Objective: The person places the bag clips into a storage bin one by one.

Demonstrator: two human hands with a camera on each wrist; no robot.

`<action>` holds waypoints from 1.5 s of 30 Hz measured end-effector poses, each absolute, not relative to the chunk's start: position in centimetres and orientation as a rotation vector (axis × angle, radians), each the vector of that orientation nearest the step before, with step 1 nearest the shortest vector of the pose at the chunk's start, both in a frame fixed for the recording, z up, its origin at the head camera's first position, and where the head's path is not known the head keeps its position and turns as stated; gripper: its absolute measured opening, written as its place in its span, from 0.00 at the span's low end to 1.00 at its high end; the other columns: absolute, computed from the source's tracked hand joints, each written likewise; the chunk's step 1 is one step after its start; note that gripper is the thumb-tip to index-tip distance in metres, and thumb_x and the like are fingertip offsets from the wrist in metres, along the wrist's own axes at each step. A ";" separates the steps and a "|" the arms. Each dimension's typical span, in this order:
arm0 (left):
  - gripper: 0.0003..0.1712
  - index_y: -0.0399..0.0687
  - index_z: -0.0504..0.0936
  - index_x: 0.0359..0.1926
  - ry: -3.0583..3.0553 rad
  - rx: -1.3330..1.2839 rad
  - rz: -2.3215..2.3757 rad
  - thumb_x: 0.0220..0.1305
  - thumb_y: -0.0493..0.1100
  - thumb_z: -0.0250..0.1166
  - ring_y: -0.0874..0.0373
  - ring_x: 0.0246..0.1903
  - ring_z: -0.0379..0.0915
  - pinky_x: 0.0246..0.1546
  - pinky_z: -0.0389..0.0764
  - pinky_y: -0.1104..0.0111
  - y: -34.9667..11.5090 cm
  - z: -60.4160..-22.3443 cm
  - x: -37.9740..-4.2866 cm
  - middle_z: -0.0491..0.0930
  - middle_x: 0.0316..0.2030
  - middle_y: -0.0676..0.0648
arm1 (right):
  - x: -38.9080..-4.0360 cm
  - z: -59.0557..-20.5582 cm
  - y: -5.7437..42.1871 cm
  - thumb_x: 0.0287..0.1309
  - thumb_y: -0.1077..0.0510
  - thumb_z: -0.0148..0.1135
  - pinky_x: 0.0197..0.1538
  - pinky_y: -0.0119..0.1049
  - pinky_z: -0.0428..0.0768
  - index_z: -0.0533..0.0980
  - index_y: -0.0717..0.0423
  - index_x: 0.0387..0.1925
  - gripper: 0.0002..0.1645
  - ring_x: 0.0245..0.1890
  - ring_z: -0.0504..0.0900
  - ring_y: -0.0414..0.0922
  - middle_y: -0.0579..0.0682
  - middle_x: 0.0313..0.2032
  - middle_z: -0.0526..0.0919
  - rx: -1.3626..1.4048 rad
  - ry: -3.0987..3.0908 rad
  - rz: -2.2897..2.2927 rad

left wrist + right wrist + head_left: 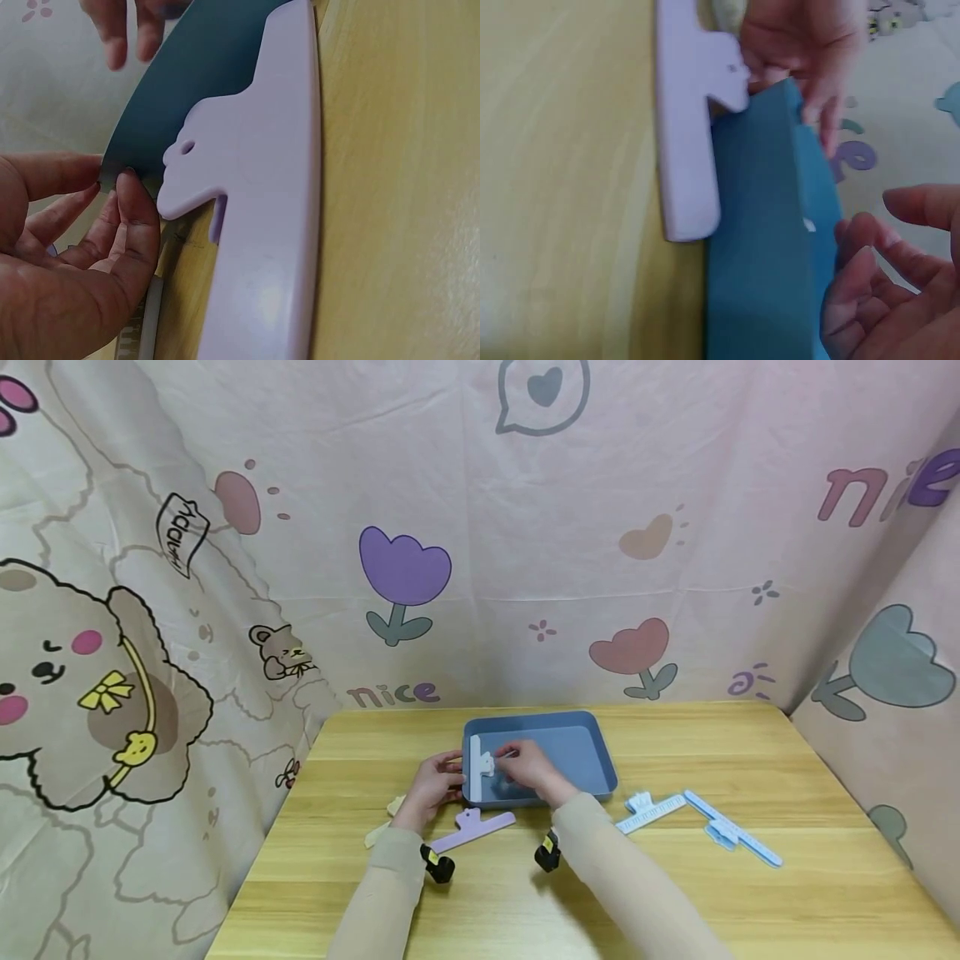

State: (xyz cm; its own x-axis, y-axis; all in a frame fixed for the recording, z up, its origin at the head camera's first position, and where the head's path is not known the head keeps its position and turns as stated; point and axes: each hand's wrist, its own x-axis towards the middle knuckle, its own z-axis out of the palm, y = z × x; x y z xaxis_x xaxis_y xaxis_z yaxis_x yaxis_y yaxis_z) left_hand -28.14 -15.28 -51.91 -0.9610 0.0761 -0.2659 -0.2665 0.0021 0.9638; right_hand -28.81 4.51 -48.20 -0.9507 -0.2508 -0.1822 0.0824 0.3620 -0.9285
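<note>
A blue-grey tray (558, 752) stands near the back of the wooden table. Along its inner left wall lies a white ruler clip (476, 768). My left hand (433, 783) is at the tray's left side; in the left wrist view its thumb and fingers pinch the tray's corner. Over the tray, my right hand (534, 767) hovers just right of the white clip, and the right wrist view shows its thumb and bent fingers apart with nothing between them. A lilac clip (474, 832) lies in front of the tray, close to the left hand.
A pale yellow clip (377, 835) lies left of the tray, partly hidden by the left wrist. To the right are a light blue clip with ruler marks (654, 813) and a bluer clip (738, 833). Patterned cloth (510, 643) hangs behind the table (810, 910).
</note>
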 end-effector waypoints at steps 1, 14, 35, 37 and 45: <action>0.30 0.43 0.67 0.61 2.040 -0.194 2.051 0.56 0.25 0.56 0.47 0.34 0.73 0.26 0.76 0.65 -15.3 -51.9 -28.1 0.71 0.50 0.35 | -28.7 -48.1 4.9 0.56 0.58 0.57 0.27 0.45 0.77 0.75 0.62 0.48 0.18 0.30 0.79 0.56 0.53 0.34 0.78 -0.170 2.325 -1.617; 0.30 0.40 0.67 0.61 2.088 -0.162 2.059 0.55 0.25 0.56 0.49 0.32 0.73 0.26 0.77 0.65 -15.3 -52.0 -27.9 0.72 0.47 0.36 | -25.9 -45.6 10.7 0.59 0.55 0.56 0.39 0.54 0.74 0.71 0.54 0.54 0.21 0.41 0.70 0.69 0.61 0.46 0.75 -0.318 2.017 -1.796; 0.30 0.44 0.68 0.60 2.081 -0.224 2.050 0.55 0.25 0.56 0.47 0.34 0.73 0.29 0.77 0.62 -15.3 -51.9 -28.2 0.72 0.48 0.37 | -23.0 -46.1 22.3 0.59 0.53 0.56 0.27 0.37 0.74 0.62 0.61 0.61 0.31 0.31 0.74 0.52 0.57 0.45 0.74 -0.175 2.194 -1.844; 0.30 0.44 0.68 0.60 2.081 -0.223 2.051 0.55 0.25 0.56 0.48 0.34 0.73 0.29 0.77 0.63 -15.2 -51.9 -28.1 0.72 0.48 0.37 | -22.9 -46.7 23.2 0.59 0.52 0.57 0.27 0.36 0.74 0.61 0.63 0.62 0.33 0.30 0.74 0.49 0.57 0.45 0.74 -0.132 2.208 -1.846; 0.30 0.43 0.68 0.61 2.080 -0.225 2.034 0.55 0.26 0.56 0.47 0.36 0.73 0.29 0.77 0.63 -15.2 -52.0 -28.2 0.72 0.50 0.37 | -22.8 -48.7 25.6 0.59 0.52 0.56 0.24 0.35 0.72 0.59 0.64 0.63 0.35 0.28 0.74 0.47 0.67 0.50 0.70 -0.046 2.267 -1.793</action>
State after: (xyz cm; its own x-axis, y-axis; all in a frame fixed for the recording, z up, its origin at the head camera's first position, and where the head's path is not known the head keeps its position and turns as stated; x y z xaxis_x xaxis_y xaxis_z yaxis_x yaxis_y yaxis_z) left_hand -28.22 -15.18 -51.98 -0.9632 0.0463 -0.2646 -0.2635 0.0285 0.9642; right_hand -22.80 25.55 -48.68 -0.9684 -0.1780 -0.1748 0.1291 0.2420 -0.9617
